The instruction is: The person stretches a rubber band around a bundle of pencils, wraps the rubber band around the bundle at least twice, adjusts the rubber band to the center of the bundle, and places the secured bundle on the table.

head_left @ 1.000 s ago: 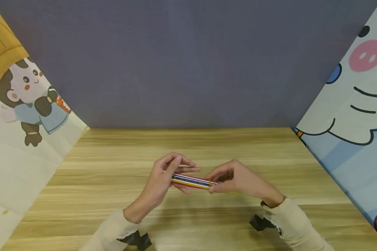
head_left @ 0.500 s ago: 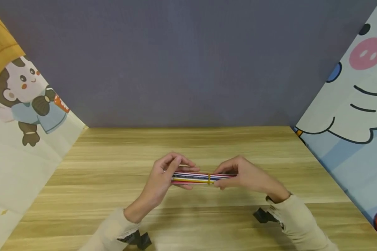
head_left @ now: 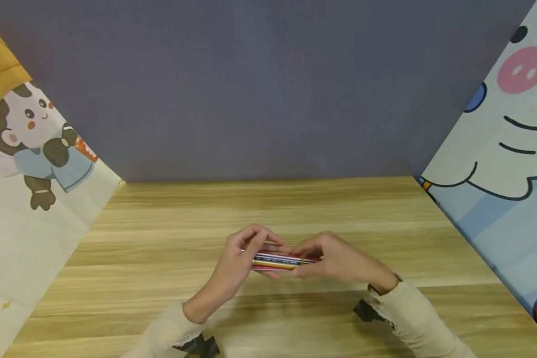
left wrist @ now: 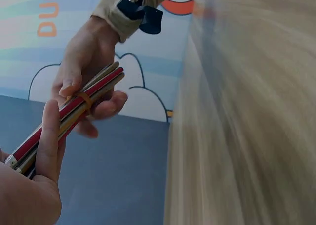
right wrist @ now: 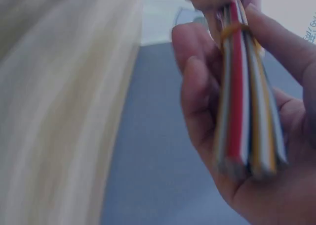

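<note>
A bundle of several striped pencils is held level above the table, in red, white, yellow and dark colours. Round it, toward the right end, runs a yellowish rubber band. My left hand grips the left end between thumb and fingers; white-tipped ends show by its palm in the left wrist view. With thumb and fingertips my right hand pinches at the band, while the pencils' free ends lie over its palm. Part of the right end is hidden behind that hand in the head view.
Beneath the hands lies a wood-grain table. A dark grey panel rises at its far edge. Cartoon-printed panels stand at the left and right. Dark camera mounts hang below both sleeves.
My right hand moved right along the bundle, uncovering the band, then came back left onto it. The left hand kept its hold and shifted slightly right and down.
</note>
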Tool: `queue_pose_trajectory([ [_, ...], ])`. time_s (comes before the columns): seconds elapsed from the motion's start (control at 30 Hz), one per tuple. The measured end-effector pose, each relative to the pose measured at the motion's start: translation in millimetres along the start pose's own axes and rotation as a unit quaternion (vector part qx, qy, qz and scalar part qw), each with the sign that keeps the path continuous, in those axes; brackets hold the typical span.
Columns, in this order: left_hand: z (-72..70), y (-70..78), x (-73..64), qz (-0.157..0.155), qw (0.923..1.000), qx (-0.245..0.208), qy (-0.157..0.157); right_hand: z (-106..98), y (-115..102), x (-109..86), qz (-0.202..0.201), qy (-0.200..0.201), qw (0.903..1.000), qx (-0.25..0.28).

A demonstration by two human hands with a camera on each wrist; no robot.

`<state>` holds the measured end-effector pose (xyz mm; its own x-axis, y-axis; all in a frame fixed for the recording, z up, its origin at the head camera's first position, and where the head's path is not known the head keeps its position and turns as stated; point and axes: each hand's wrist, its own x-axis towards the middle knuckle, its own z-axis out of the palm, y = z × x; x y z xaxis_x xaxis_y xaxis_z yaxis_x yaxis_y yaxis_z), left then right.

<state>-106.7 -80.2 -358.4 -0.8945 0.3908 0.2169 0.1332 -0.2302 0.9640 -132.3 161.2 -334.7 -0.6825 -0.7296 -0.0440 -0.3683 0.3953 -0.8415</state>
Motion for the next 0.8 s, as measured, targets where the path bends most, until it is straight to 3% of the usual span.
queue_pose_trajectory([
  [0.13, -3.4, 1.8, 2.7, 0.005, 0.9997, -0.003, 0.024, -10.1, -1.7, -6.0, -0.009, 0.017, 0.9991, -0.037],
  [0.37, 2.1, -0.4, -1.4, 0.004, 0.9992, 0.025, 0.031, 11.7, -8.4, -1.2, -0.079, -0.036, 0.9908, -0.104],
  [0.47, 2.6, 0.7, -2.2, 0.013, 0.9987, 0.036, 0.033, 16.3, -9.1, 1.1, -0.061, -0.032, 0.9932, -0.094],
  [0.6, -0.7, 2.1, -0.3, 0.026, 0.9986, 0.027, 0.038, 6.0, -7.1, -2.3, -0.03, 0.005, 0.994, -0.105],
  [0.8, -1.8, -1.5, 0.8, 0.026, 0.9985, 0.014, 0.047, 6.4, -8.1, -1.6, -0.05, 0.018, 0.9879, -0.146],
])
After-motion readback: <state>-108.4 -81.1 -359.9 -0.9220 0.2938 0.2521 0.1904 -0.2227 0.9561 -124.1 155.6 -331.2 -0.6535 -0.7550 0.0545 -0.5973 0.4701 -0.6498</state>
